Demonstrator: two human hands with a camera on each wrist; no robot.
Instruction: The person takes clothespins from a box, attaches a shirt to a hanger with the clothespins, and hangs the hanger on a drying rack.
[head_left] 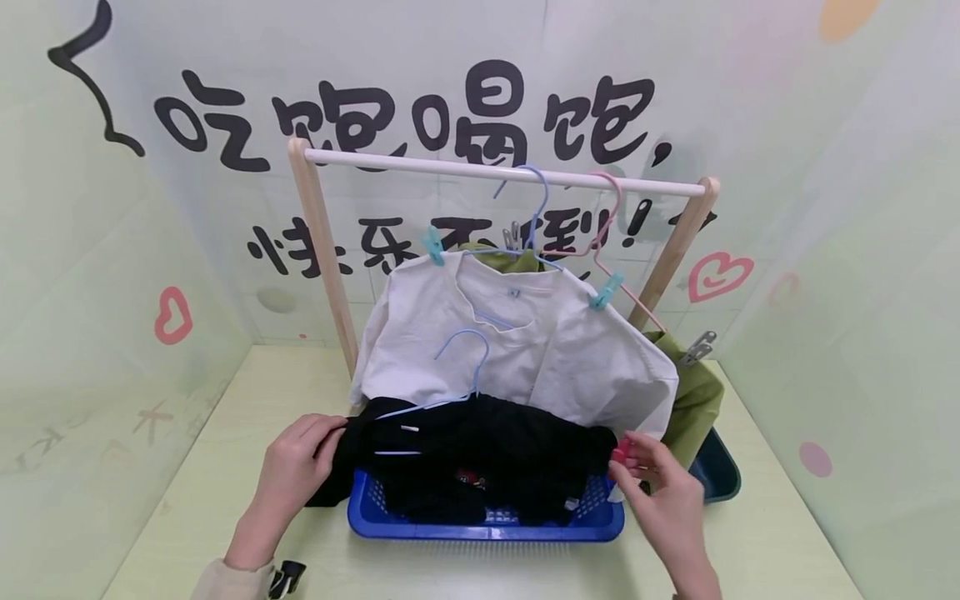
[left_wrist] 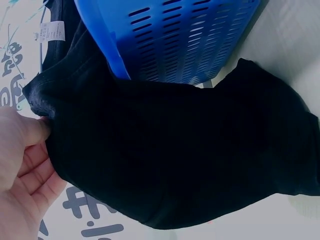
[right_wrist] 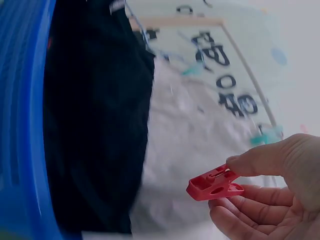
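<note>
My left hand pinches the shoulder of a black shirt between thumb and fingers. The shirt lies over a blue basket, with a light blue hanger inside it whose hook sticks up from the neck. In the left wrist view the black sleeve hangs down beside the basket. My right hand holds a red clothespin between thumb and fingers, near the shirt's right shoulder. The right wrist view shows the clothespin apart from the cloth.
Behind the basket, a white shirt hangs by a blue hanger from the rack bar, with teal clothespins at its shoulders. A green garment hangs behind on a pink hanger, above a dark green basket.
</note>
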